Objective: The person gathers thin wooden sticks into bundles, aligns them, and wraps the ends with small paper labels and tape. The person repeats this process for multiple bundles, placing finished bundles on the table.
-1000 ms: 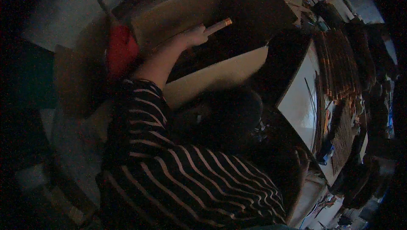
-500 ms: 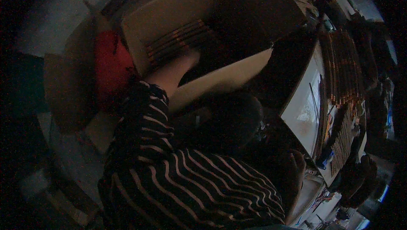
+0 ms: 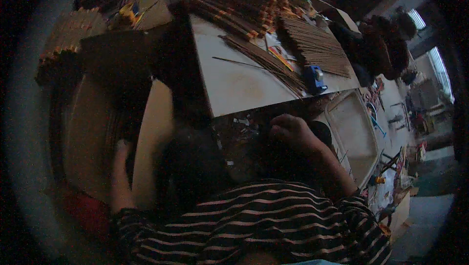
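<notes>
My left hand (image 3: 122, 162) reaches down into a tall open cardboard box (image 3: 152, 138) at the left; its fingers are lost in the dark and blur. Dim bundles of thin sticks (image 3: 115, 123) stand inside the box, close to that hand. My right hand (image 3: 293, 130) is loosely curled above my dark-clothed lap, nearest the front edge of the white table (image 3: 239, 84). I see nothing held in it. A few loose brown sticks (image 3: 266, 62) lie on the tabletop beyond.
Many banded stick bundles (image 3: 234, 1) are piled on the far table, with a fan of sticks (image 3: 317, 42) and a blue tape dispenser (image 3: 316, 79) at its right. A pale plastic bin (image 3: 354, 167) stands right. More bundles (image 3: 63, 30) lie far left. Red material (image 3: 88, 213) is beside the box.
The view has swung to the right, so the box now sits at the left and the table in the middle. My left hand remains in the box; my right hand has come fully into view.
</notes>
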The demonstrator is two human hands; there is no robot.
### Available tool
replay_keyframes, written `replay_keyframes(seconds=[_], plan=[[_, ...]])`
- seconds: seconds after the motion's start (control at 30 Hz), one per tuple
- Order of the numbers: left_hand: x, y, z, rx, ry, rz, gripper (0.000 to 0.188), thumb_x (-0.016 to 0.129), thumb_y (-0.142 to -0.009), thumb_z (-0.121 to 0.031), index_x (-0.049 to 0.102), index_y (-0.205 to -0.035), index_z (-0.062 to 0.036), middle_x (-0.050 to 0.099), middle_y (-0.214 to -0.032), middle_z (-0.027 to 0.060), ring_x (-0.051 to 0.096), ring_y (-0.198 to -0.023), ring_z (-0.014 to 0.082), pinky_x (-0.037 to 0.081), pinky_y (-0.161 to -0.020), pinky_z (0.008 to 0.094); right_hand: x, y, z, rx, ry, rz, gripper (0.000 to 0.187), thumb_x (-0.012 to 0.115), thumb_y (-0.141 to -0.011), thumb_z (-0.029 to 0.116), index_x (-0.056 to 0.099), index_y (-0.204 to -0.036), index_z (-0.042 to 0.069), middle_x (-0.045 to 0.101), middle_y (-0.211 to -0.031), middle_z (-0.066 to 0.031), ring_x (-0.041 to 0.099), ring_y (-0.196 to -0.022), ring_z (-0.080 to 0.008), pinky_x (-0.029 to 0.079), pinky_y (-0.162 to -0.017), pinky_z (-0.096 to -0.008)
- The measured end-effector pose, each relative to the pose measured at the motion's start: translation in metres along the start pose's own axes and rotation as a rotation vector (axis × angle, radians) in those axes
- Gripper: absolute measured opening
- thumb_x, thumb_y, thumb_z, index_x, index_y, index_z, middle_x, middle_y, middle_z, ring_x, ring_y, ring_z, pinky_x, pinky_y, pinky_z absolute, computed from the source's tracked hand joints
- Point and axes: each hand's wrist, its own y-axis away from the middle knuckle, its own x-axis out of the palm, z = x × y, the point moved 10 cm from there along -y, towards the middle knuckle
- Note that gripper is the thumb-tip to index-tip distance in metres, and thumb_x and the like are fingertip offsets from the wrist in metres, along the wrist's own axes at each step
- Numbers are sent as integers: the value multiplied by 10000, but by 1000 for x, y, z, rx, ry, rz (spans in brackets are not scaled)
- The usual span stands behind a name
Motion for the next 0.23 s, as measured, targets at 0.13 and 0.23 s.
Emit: replay_keyframes(seconds=[0.13,0.23], plan=[[-94,21,-115,133,411,-238,250,564,-790,-222,523,-930,-19,559,-834,105,545,-770,199,441,-694,346,-70,3,-47,-12,-352,-218,224,579,-810,141,550,-991,11,574,-902,-81,548,-813,-158,462,-720,-308],[-161,95,-256,161,820,-213,278,559,-808,-253,513,-999,-56,559,-874,90,550,-797,184,451,-725,335,-122,7,-77,68,-520,-296,257,570,-807,174,547,-1022,34,569,-951,-113,541,-881,-185,450,-778,-341]])
